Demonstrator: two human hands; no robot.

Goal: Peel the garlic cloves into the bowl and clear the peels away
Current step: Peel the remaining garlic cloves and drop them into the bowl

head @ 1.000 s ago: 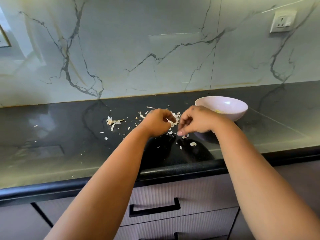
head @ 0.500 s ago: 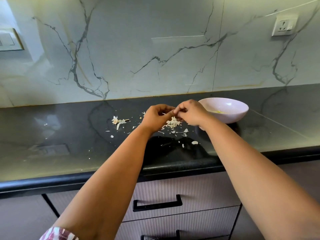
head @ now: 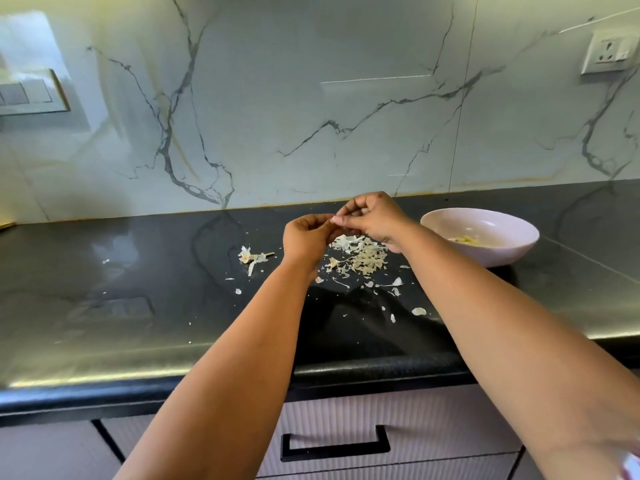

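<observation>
- Black counter [head: 138, 271] holds the peel pile [head: 360, 258], now in plain sight since both hands rose above it.
- Left hand [head: 306, 237] and right hand [head: 372, 220] pinch one small clove together, mostly hidden; more peeling remains.
- Pink bowl [head: 519, 247] waits just right, peeled bits inside.

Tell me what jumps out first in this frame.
Two bare hands, left hand and right hand, meet fingertip to fingertip above the glossy black stone counter. Under them lies a heap of papery white garlic peels; a pale pink round bowl stands to their right.
</observation>
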